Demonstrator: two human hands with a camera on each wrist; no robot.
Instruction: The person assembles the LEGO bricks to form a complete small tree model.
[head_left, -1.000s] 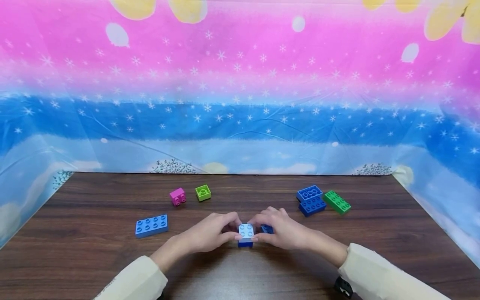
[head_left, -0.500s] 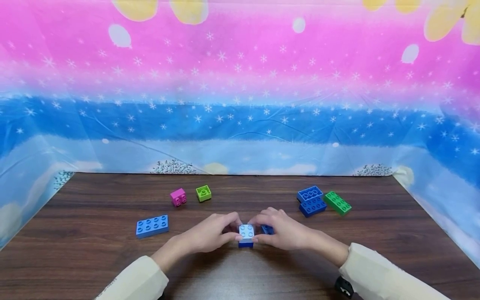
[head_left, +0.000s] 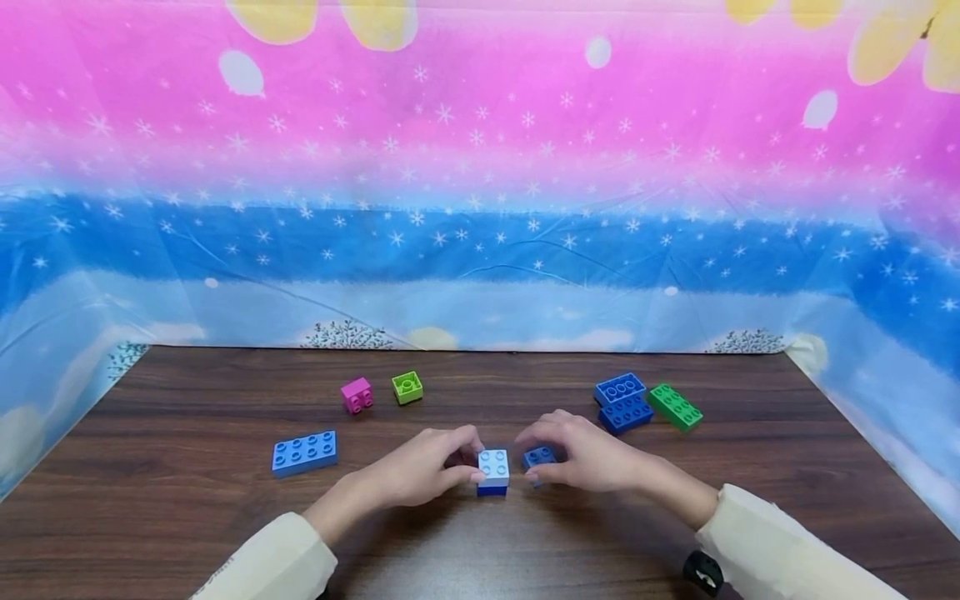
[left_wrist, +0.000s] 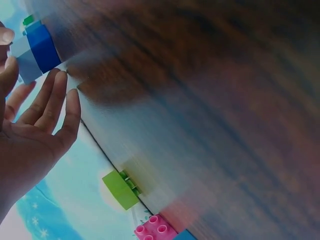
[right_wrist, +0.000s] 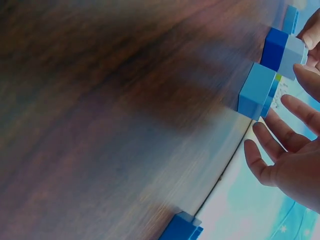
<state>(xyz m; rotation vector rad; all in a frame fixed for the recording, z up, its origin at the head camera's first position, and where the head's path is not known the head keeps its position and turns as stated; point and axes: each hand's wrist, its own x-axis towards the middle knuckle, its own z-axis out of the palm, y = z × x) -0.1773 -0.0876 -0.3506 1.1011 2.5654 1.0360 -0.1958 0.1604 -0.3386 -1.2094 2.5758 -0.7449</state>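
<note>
A pale blue two-by-two toy brick sits on top of a dark blue brick in the middle of the table. My left hand pinches the pale brick from its left side, thumb in front and index finger behind. Just right of this stack lies a medium blue brick, studs up, partly covered by the right hand. My right hand hovers over that brick with thumb and fingers spread apart. The right wrist view shows the same medium blue brick beside the fingertips, which are not gripping it.
On the table, a long light blue brick, a magenta brick and a lime brick lie to the left. Back right are a blue upturned brick, a dark blue brick and a green one. A printed cloth hangs behind.
My right hand has let go of the pale blue brick and shifted right, over the medium blue brick. The left hand keeps its pinch on the stack.
</note>
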